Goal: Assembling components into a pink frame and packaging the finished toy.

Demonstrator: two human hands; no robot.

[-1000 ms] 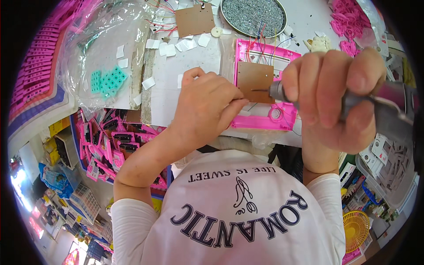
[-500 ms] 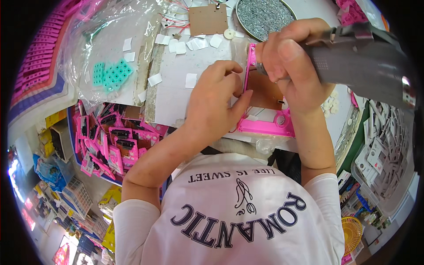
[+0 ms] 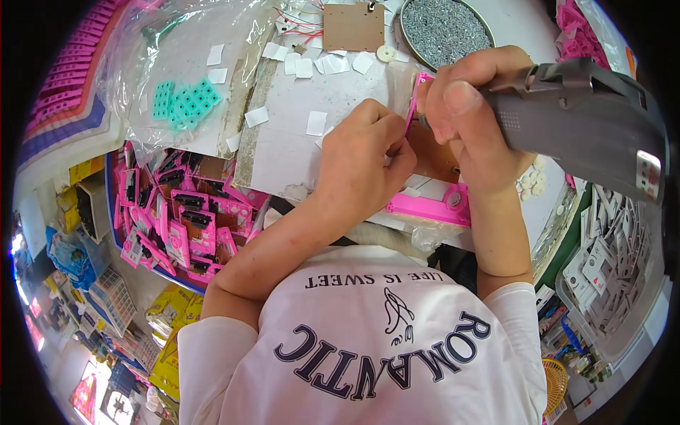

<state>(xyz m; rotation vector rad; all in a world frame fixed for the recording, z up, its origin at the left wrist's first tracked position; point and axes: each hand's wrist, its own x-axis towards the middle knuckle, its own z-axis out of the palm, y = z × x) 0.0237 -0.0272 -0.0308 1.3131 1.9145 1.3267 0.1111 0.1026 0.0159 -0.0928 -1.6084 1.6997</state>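
Many pink parts (image 3: 62, 95): stacked along the far left of my remote view.
Turquoise pieces (image 3: 185, 101): clumped beside one another, amid clear plastic sheeting (image 3: 142, 42).
Pink assemblies (image 3: 202, 227): heaped with black parts, below the left side of the white table (image 3: 283, 159).
White squares (image 3: 316, 123): loose on the tabletop, left of the working hands.
Spare brown board (image 3: 353, 28): flat at the top of my view, red wires to its left.
Left hand (image 3: 361, 156): bent, at the casing's left edge; I cannot tell whether thumb and fingers meet or pinch anything.
Pink casing (image 3: 425, 206): on the table between the two hands, partly covered by them; round ring at its lower right.
Fitted brown board (image 3: 433, 154): within the casing, its upper part hidden from me.
Round dish (image 3: 402, 32): full of small silvery bits, beyond the casing.
Right hand (image 3: 478, 106): clamped around the grey power tool (image 3: 581, 113), whose nose I see only in part, over the casing.
Grey panels (image 3: 602, 262): piled loosely in a clear tub (image 3: 609, 346), far right.
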